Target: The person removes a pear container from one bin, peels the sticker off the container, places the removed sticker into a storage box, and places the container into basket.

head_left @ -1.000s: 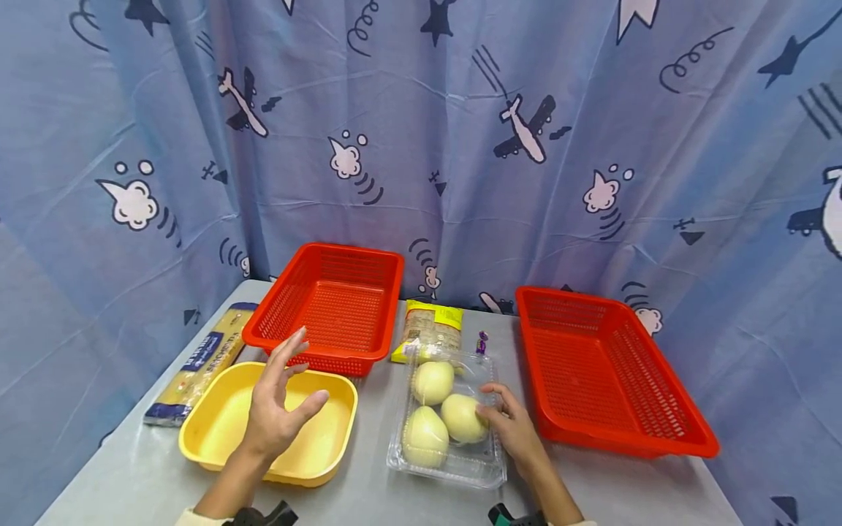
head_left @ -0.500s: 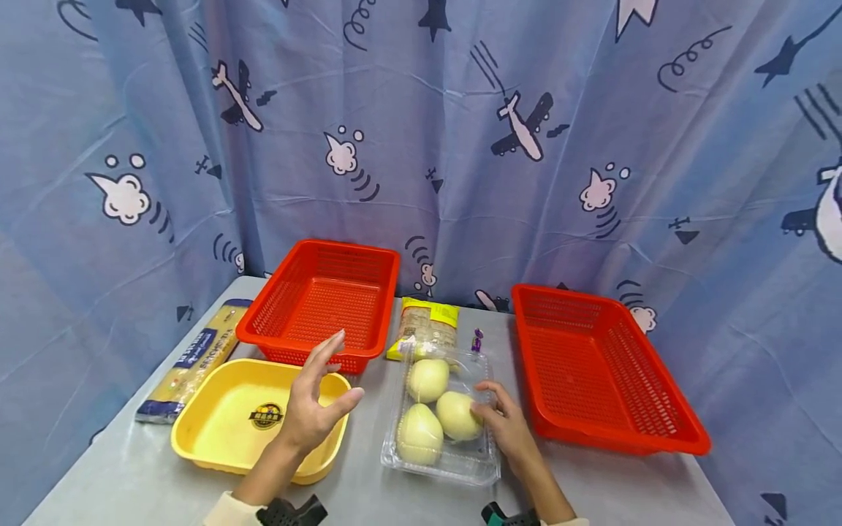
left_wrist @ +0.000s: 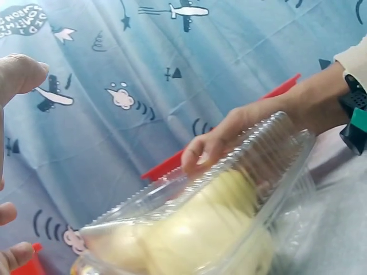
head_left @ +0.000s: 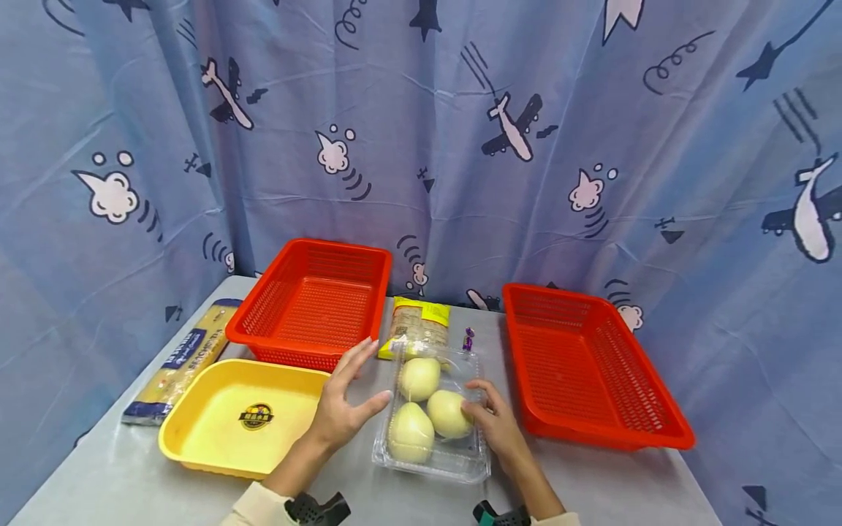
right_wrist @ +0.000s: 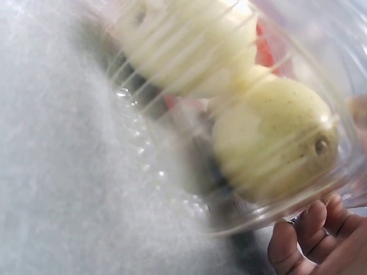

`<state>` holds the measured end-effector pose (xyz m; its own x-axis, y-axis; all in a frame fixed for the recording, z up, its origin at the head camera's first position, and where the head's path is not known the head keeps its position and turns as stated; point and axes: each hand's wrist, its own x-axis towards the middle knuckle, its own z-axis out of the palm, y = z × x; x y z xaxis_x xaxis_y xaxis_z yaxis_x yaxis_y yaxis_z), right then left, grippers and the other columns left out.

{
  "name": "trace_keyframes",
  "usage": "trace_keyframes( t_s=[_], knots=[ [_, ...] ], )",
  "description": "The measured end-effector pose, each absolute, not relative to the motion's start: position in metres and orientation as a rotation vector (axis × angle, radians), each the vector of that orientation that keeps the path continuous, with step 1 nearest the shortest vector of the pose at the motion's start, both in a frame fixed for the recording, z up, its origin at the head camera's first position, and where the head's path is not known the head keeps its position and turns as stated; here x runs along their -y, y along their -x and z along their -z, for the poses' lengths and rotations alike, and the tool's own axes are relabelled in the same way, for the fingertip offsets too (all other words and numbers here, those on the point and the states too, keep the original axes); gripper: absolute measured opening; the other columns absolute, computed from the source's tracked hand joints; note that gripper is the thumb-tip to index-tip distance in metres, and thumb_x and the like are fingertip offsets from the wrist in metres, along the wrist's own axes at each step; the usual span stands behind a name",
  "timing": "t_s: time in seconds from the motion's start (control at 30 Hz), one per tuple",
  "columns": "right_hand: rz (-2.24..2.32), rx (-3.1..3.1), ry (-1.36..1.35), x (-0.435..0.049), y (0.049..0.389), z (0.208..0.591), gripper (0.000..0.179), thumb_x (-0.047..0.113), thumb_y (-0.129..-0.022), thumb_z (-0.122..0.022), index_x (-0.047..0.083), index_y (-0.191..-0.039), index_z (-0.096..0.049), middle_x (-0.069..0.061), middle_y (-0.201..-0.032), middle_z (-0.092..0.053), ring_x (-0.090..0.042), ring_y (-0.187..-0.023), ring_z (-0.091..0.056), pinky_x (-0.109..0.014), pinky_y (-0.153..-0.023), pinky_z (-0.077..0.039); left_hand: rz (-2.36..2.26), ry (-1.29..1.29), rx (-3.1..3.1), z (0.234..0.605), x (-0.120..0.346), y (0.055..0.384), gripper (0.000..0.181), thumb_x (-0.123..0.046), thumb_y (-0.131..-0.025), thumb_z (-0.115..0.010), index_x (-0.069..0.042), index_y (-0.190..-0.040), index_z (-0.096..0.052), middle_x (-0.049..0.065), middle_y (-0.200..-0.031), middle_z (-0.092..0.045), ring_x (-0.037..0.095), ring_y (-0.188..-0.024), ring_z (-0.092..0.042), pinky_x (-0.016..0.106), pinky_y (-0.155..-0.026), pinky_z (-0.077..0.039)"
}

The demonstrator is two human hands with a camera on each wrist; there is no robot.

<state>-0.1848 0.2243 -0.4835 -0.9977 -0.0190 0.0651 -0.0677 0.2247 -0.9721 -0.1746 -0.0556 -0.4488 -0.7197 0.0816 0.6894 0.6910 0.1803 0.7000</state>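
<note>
A clear plastic clamshell box (head_left: 454, 466) holds several pale yellow-green pears (head_left: 419, 378) and lies on the table in the head view. My right hand (head_left: 500, 427) grips the box's right edge, thumb over the lid; in the right wrist view its curled fingers (right_wrist: 309, 229) meet the rim. To the left of the box, my left hand (head_left: 342, 409) is held in the air with fingers spread and thumb pointing at the box, holding nothing. The left wrist view shows the pears blurred under the ribbed lid (left_wrist: 229, 166).
Two red baskets (head_left: 316, 358) (head_left: 605, 438) stand at back left and right. A yellow basin (head_left: 217, 409) sits left, beside a pasta packet (head_left: 184, 358). Behind the box lie a yellow-topped bag (head_left: 421, 321) and a purple-wrapped candy (head_left: 468, 339). A patterned curtain (head_left: 460, 146) hangs behind.
My left hand has moved right, from over the yellow basin to close beside the box. My right hand stays at the box's right edge. The head view has shifted slightly.
</note>
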Motion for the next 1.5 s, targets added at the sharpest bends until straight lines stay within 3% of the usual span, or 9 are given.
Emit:
trace_keyframes(
  t_s=[0.23, 0.47, 0.83, 1.17, 1.33, 1.5],
  knots=[
    [-1.930, 2.422, -0.088, -0.223, 0.187, 0.485, 0.032, 0.010, -0.088, -0.066, 0.009, -0.119, -0.058, -0.007, -0.073, -0.047, -0.020, -0.071, -0.046, -0.029, -0.063, -0.038, 1.656, 0.677, 2.016, 0.456, 0.045, 0.175, 0.065, -0.020, -0.080, -0.075, -0.010, -0.140, -0.052, 0.013, -0.147, -0.039, 0.034, -0.128, -0.041, 0.059, -0.089, -0.043],
    [-1.913, 2.430, -0.089, -0.223, 0.185, 0.486, 0.033, 0.010, -0.089, -0.064, 0.008, -0.121, -0.057, -0.006, -0.074, -0.045, -0.019, -0.071, -0.045, -0.028, -0.062, -0.037, 1.770, 0.555, 2.122, 0.462, 0.033, 0.175, 0.064, -0.028, -0.081, -0.074, -0.018, -0.141, -0.053, 0.021, -0.152, -0.027, 0.041, -0.129, -0.039, 0.061, -0.094, -0.038],
    [-1.892, 2.441, -0.072, -0.225, 0.185, 0.488, 0.032, 0.010, -0.089, -0.063, 0.009, -0.120, -0.057, -0.008, -0.075, -0.044, -0.021, -0.073, -0.044, -0.029, -0.063, -0.035, 1.886, 0.436, 2.221, 0.469, 0.017, 0.180, 0.059, -0.029, -0.084, -0.074, -0.017, -0.138, -0.056, 0.029, -0.150, -0.024, 0.050, -0.128, -0.036, 0.062, -0.097, -0.035],
    [-1.934, 2.424, -0.076, -0.223, 0.183, 0.485, 0.034, 0.011, -0.089, -0.064, 0.009, -0.122, -0.056, -0.006, -0.074, -0.045, -0.020, -0.072, -0.044, -0.029, -0.063, -0.036, 1.900, 0.314, 2.250, 0.473, 0.008, 0.189, 0.061, -0.029, -0.078, -0.078, -0.011, -0.133, -0.060, 0.035, -0.143, -0.032, 0.053, -0.132, -0.025, 0.065, -0.100, -0.029],
    [-1.923, 2.438, -0.062, -0.224, 0.183, 0.487, 0.034, 0.012, -0.088, -0.065, 0.009, -0.121, -0.057, -0.006, -0.074, -0.046, -0.020, -0.071, -0.045, -0.029, -0.063, -0.038, 1.935, 0.306, 2.273, 0.477, 0.006, 0.192, 0.062, -0.024, -0.078, -0.078, -0.006, -0.134, -0.058, 0.025, -0.138, -0.047, 0.045, -0.130, -0.036, 0.059, -0.103, -0.028],
    [-1.890, 2.460, -0.070, -0.225, 0.184, 0.487, 0.033, 0.014, -0.088, -0.065, 0.011, -0.120, -0.058, -0.008, -0.075, -0.046, -0.022, -0.073, -0.045, -0.030, -0.064, -0.037, 2.008, 0.276, 2.285, 0.479, 0.005, 0.195, 0.061, -0.022, -0.079, -0.078, -0.006, -0.135, -0.057, 0.020, -0.138, -0.050, 0.040, -0.130, -0.038, 0.056, -0.105, -0.028]
  ],
)
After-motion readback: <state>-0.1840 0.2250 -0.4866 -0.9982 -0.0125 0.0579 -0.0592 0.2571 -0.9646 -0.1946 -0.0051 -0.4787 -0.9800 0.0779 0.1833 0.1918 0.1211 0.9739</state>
